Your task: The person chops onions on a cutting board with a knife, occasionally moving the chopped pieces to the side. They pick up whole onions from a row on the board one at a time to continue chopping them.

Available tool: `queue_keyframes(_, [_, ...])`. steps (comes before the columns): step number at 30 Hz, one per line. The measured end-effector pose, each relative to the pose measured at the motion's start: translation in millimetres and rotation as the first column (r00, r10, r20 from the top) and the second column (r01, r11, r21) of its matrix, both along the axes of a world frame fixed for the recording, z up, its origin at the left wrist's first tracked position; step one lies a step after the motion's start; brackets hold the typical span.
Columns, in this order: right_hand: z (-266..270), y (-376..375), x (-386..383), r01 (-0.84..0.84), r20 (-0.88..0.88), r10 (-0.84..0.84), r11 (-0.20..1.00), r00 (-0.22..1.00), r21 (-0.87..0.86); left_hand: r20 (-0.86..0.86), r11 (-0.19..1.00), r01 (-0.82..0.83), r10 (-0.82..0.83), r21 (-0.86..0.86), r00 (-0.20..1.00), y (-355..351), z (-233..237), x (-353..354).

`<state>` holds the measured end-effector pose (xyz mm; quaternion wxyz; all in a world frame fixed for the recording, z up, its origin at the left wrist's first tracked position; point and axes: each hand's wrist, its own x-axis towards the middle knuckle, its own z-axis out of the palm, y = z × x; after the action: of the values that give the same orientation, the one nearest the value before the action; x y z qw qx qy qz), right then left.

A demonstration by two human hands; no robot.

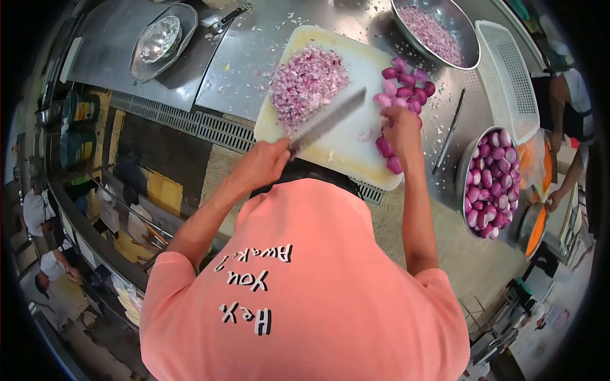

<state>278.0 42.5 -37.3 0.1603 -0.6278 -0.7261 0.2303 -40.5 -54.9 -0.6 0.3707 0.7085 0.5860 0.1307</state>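
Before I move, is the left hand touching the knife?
Touching: the head view shows the left hand closed around the handle of the knife, its blade over the cutting board.

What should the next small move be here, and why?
Probably slide one onion from the row of whole onions to the middle of the cutting board with the right hand. That hand is already at the row, the left hand holds the knife over the board, and the chopped onion is heaped to the left, leaving bare board between.

Commercial kitchen, steel worktops (244, 60), large metal bowls (467, 38), floor drain grates (222, 130)
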Motion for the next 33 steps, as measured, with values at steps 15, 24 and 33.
queue_keyframes(15, [-45.5, -27.3, -23.2, -0.171, -0.091, 0.199, 0.952, 0.976, 0.252, -0.004, 0.996, -0.085, 0.085, -0.016, 0.996, 25.7, -12.4, 20.7])
queue_keyframes(24, [-51.7, -5.8, -76.2, -0.125, -0.219, 0.206, 0.934, 0.954, 0.334, -0.006, 0.978, -0.157, 0.158, -0.139, 0.987, 32.6, 12.9, 41.5])
queue_keyframes(33, [-46.0, -5.3, -72.9, -0.095, -0.218, 0.155, 0.96, 0.964, 0.264, 0.09, 0.989, -0.147, 0.149, -0.026, 0.985, 67.6, -12.7, 75.4])
